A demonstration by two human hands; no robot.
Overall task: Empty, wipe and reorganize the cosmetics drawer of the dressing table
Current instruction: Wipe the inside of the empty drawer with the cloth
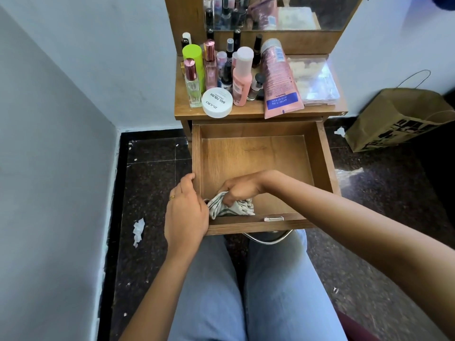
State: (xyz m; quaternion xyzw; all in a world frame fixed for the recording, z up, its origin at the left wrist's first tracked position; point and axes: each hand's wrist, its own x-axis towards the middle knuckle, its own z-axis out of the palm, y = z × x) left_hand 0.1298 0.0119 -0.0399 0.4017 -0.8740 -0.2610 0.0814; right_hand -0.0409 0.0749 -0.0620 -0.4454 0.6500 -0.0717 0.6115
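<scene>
Pale blue jeans (pixel 236 291) cover the person's legs at the bottom of the view, knees pointing toward the open drawer (pixel 325 156). Both bare forearms reach forward over them.

The left hand (pixel 186 210), with a ring on one finger, rests over the drawer's front-left corner. Its fingers are relaxed and lie along the outside of the left wall, holding nothing.

The right hand (pixel 242 188) is inside the drawer near the front-left, fingers curled round a bunched pale striped cloth (pixel 236 208). The cloth sits on the wooden bottom, just behind the front panel. A small metal latch (pixel 273 219) sits on the front panel's top edge, and a curved metal handle (pixel 268 238) hangs below it.

On the desk (pixel 320 110) above the drawer, the cosmetics stand crowded together:
- a white round tub (pixel 217 102) marked "nail polish" at the front edge
- a pink bottle (pixel 242 77) just beside the tub
- a glass perfume bottle (pixel 192 82) and a lime-green capped bottle (pixel 194 62) on the left
- a long pink tube (pixel 279 80) lying flat
- a clear plastic box (pixel 312 80) to the right

A mirror (pixel 270 13) rises behind them. On the dark floor, a brown paper bag (pixel 394 119) stands to the right and a torn paper scrap (pixel 139 230) lies to the left.
</scene>
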